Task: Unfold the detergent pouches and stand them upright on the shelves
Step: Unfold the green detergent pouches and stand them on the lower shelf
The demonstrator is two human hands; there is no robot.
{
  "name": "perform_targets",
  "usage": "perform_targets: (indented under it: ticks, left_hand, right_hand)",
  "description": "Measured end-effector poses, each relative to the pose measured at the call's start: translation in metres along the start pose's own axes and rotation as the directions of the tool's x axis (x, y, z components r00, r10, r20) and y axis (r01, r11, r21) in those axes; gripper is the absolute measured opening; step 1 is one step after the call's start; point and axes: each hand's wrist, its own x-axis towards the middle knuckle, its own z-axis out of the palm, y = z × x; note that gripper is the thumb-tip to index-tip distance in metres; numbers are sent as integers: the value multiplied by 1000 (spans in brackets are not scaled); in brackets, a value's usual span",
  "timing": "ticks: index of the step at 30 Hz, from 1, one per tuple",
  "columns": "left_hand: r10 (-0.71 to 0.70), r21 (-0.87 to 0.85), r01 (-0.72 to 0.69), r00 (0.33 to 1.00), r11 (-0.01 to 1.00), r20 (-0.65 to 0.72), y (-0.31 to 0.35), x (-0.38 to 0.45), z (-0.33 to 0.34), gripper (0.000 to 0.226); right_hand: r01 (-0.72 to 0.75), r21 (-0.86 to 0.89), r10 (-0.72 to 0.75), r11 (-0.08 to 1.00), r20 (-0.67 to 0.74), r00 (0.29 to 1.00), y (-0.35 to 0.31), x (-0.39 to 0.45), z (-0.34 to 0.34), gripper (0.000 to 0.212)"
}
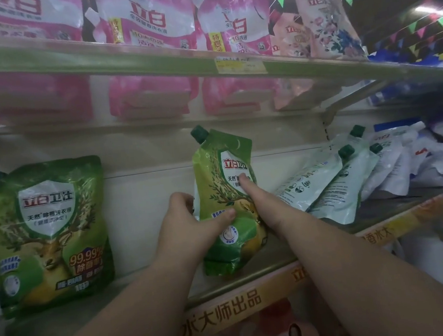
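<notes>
Both hands are on one green pouch (227,202) at the middle of the middle shelf (251,280). It stands upright on its base, tilted slightly, dark green cap (199,133) at top left, printed front toward the aisle.

Left hand (190,221): holds the pouch's left edge, fingers curled behind it, thumb pressed across the front low down. Right hand (255,205): lies against the right side of the front; one straight finger presses on the white shield label. Rest of its fingers hidden, so can't tell whether they curl round the edge.

Far left on the same shelf: second green pouch (49,233), upright, front out, well apart from the held one. Looks fully spread.

Right of the held pouch: a row of pale pouches (331,185) with green caps, leaning back to the right against each other, backs showing. Not upright. Past them at the far right, a heap of white and blue bags (428,155).

Top shelf (152,58): pink pouches (146,21) standing in a row, floral pink ones (328,24) at its right end. Yellow price tag (240,64) on that shelf's front edge. Orange strip (227,309) with printed characters runs along the front of the middle shelf.
</notes>
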Motion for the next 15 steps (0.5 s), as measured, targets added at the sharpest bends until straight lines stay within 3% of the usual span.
perform_targets:
  ticks: [4,9,15]
  left_hand:
    - [33,37,-30,997,999,-72,6,-3,-2,71]
    - [51,32,-49,996,998,-73,14,-8,-1,52]
    - [38,-50,-44,991,998,-126,15,-9,-6,29]
  right_hand:
    - [-16,-7,16,1000,-50,999,8,17,4,126]
    - [83,-51,-88,995,-106,991,-2,-4,7,129]
    - [187,-98,-201,977,-159,967,-8,-13,6,112]
